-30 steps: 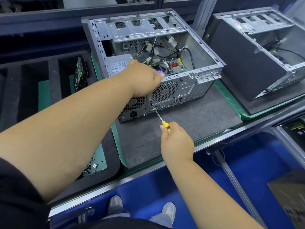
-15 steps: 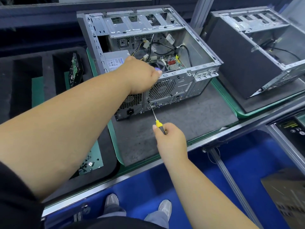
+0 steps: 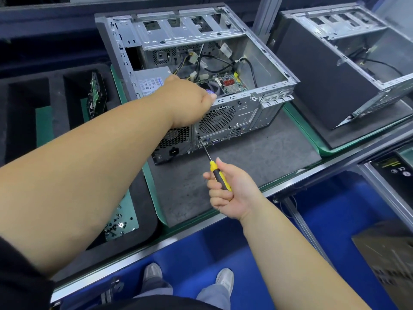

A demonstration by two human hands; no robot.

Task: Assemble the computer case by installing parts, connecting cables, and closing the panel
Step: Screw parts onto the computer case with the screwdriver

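Steel, bare and grey, makes up the open computer case [image 3: 223, 70], which lies on its side in the upper centre of the frame on a dark grey mat [image 3: 257, 157] edged in green. Its side panel is off, so the interior shows: a perforated drive cage [image 3: 185, 30] along the far edge, a power supply [image 3: 152, 81] with a white label at the left, a green motherboard [image 3: 232, 82] toward the right, and loose black and yellow cables [image 3: 205, 63] across the middle. The rear face, turned toward the viewer, carries a round honeycomb fan grille [image 3: 216, 121], a second mesh area with a black power socket [image 3: 174, 151] at lower left, and a column of ports. The left hand [image 3: 190, 101] rests over the top rear edge of the case with its fingers curled down over that rim; how firmly they press cannot be told. The right hand [image 3: 228, 189], in the lower centre, is clenched around the yellow and black handle of a screwdriver [image 3: 212, 162], whose thin shaft slants up and left so that its tip meets the rear face just below the fan grille. A second open case [image 3: 335, 63] stands on its own mat at the upper right. At the left, a black foam tray [image 3: 26, 90] holds an upright circuit board [image 3: 95, 95] and, lower down, a scatter of small screws [image 3: 116, 224].
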